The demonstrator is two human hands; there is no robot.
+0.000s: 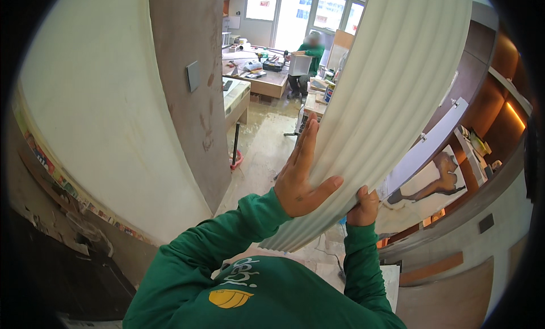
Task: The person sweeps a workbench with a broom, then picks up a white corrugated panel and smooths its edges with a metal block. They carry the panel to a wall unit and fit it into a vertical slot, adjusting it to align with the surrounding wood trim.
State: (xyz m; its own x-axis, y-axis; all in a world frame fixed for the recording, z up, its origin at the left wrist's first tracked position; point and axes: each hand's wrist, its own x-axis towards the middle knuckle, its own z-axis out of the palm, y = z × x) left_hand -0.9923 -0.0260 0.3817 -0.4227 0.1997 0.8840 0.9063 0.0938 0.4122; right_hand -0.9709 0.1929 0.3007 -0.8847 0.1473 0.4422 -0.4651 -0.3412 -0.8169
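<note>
A tall cream fluted panel [392,74] stands tilted before me, its top leaning right and running out of view, its lower end near my body. My left hand [304,178] lies against its left side with the fingers stretched out along the edge and the thumb apart on the ribbed face. Lower down, my right hand [364,207] grips the panel at its right edge, thumb up and fingers bent. Some of those fingers are hidden behind the thumb and the panel.
Left stands a wall end with a grey switch plate [193,76]. Ahead, a co-worker [312,51] in green holds a white box-shaped piece [300,64] beside a tool-covered platform [264,86]. Right are lit shelves [508,74] and a leaning picture [431,181]. A cable [332,252] crosses the floor.
</note>
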